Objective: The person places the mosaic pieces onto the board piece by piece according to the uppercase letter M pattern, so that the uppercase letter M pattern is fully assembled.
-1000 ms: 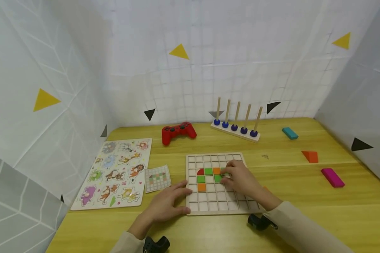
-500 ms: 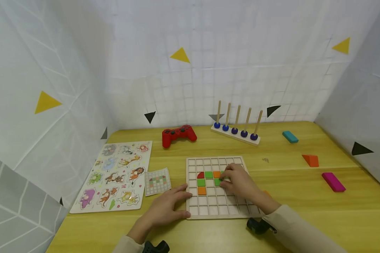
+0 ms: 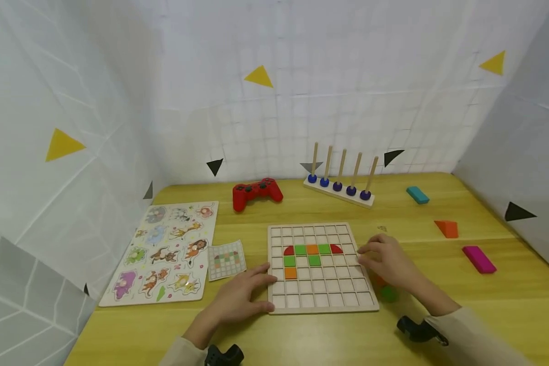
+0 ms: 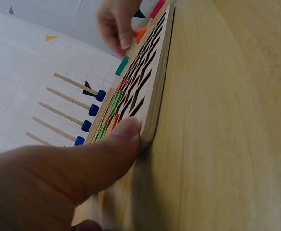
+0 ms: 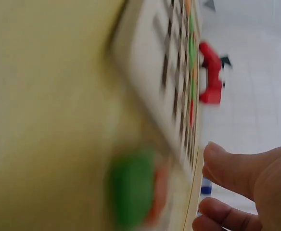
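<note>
A wooden grid board [image 3: 322, 308] lies flat on the yellow table. Several coloured tiles sit in its upper left cells: a row of red, green, orange [image 3: 312, 249], green, red, with two green and one orange below. My left hand [image 3: 242, 297] rests at the board's left edge, its thumb [image 4: 97, 154] pressed against the rim [image 4: 156, 91]. My right hand [image 3: 386, 262] hovers at the board's right edge, fingers loosely curled, nothing seen in them. Loose green [image 3: 389, 294] and orange tiles lie just under it; the right wrist view shows them blurred [image 5: 131, 187].
A red game controller [image 3: 257, 191] and a peg stand with blue beads [image 3: 340, 183] are behind the board. An animal puzzle [image 3: 164, 251] and a small pattern card [image 3: 227, 259] lie left. Teal [image 3: 417, 194], orange [image 3: 447, 229] and magenta [image 3: 478, 259] blocks lie right.
My right hand left the board's middle cells and moved right to its edge. A green and a red tile now show at the right end of the coloured row. The left hand stayed put.
</note>
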`<state>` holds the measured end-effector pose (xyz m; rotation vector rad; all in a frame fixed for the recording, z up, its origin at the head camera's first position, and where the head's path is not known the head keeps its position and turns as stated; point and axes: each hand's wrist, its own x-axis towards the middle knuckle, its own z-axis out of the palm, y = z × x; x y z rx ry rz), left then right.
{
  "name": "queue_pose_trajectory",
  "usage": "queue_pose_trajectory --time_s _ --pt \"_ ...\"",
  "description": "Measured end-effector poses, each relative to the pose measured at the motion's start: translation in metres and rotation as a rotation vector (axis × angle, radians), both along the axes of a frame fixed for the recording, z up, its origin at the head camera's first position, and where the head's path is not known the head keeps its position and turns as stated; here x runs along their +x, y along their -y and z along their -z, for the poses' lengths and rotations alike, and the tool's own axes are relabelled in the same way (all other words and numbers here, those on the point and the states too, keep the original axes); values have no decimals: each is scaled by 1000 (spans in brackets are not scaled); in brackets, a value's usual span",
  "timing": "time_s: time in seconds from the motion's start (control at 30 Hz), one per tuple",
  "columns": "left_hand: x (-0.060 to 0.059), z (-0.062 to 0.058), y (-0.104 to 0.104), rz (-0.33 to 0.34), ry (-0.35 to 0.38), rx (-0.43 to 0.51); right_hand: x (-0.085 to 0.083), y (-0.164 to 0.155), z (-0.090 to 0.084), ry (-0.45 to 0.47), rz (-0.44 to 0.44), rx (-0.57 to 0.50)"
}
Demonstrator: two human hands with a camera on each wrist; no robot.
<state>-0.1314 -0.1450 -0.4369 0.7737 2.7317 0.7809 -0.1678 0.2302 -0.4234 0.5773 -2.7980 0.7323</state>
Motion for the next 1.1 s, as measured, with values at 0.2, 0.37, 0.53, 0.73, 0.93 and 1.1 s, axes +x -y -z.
queue_pose_trajectory --time_s 0.2,0.37,0.53,0.73,0.93,1.1 --pt "-1 -1 3 0 4 1 24 -49 7 7 54 77" --pt "-2 -2 3 1 -1 -6 42 -66 16 -12 -27 91" --pt "-1 -2 2 8 -2 3 51 -69 22 -109 -104 81" --pt "-1 -2 0 10 -11 -9 52 -70 26 -151 -92 92" --pt "-2 -2 0 6 -5 -15 53 -67 24 -170 -120 126" --pt "0 -2 0 7 1 -7 54 -66 25 -179 -162 137"
